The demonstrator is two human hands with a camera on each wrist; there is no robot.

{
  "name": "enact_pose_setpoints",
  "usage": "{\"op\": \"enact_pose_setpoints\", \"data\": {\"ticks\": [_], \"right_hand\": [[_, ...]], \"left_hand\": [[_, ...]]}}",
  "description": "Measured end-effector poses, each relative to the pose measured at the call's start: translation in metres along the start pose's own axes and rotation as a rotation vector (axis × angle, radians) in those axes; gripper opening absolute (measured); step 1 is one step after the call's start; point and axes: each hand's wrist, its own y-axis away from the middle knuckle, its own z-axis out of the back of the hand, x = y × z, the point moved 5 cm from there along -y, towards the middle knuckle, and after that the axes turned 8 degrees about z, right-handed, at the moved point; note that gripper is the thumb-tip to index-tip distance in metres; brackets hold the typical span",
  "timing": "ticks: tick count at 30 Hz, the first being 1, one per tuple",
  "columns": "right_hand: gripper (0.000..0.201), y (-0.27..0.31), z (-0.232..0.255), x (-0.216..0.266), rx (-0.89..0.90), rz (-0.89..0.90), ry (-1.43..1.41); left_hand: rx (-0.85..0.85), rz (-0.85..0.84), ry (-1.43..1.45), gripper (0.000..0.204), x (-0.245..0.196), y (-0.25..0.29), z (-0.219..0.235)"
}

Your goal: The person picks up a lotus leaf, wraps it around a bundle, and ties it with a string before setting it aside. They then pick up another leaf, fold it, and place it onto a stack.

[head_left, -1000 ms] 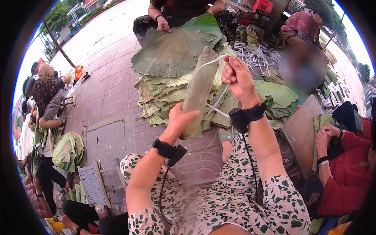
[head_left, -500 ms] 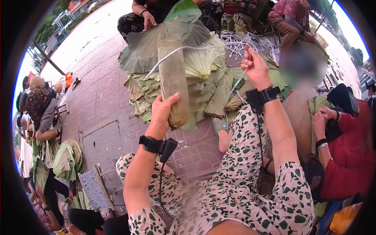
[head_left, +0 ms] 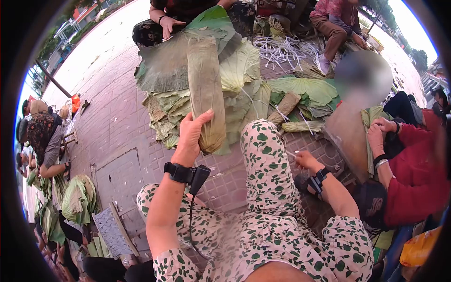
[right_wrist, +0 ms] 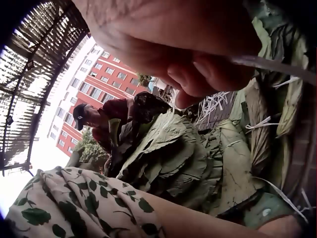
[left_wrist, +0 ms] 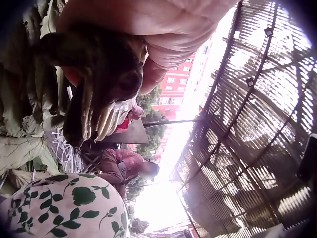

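My left hand (head_left: 189, 136) grips the lower end of a long roll of dried lotus leaf (head_left: 205, 84), thumb on its front. The roll stands nearly upright in the head view, over a stack of flattened lotus leaves (head_left: 242, 66). Seen from the left wrist, the folded end of the roll (left_wrist: 116, 82) is dark beneath the palm. Low on the right, beside the patterned knee, my right hand (head_left: 308, 161) has curled fingers. A white string (right_wrist: 277, 67) runs out from those fingers in the right wrist view.
Two tied leaf bundles (head_left: 284, 107) lie right of the stack. Behind them is a heap of white strips (head_left: 286, 51). A person's hand (head_left: 170, 27) hovers at the far edge of the leaves. At right, a board (head_left: 345, 141) leans near a person in red (head_left: 416, 174).
The right hand has dropped from beside the roll to the right of the knee, and the string no longer crosses the roll. The left hand keeps its grip; the roll has turned more upright.
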Motion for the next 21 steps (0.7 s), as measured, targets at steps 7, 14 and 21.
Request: {"op": "enact_pose_setpoints", "data": {"ticks": [7,14,21], "right_hand": [[0.04,0.003,0.056,0.104,-0.254,0.421,0.22],[0.044,0.051,0.046,0.318,0.067,0.753,-0.484],[0.045,0.014,-0.046,0.367,0.243,0.731,-0.381]], "left_hand": [[0.13,0.096,0.148,0.035,0.0,0.008,-0.006],[0.294,0.114,0.342,0.042,-0.008,0.012,-0.007],[0.43,0.1,0.41,0.048,-0.02,0.019,-0.016]]}}
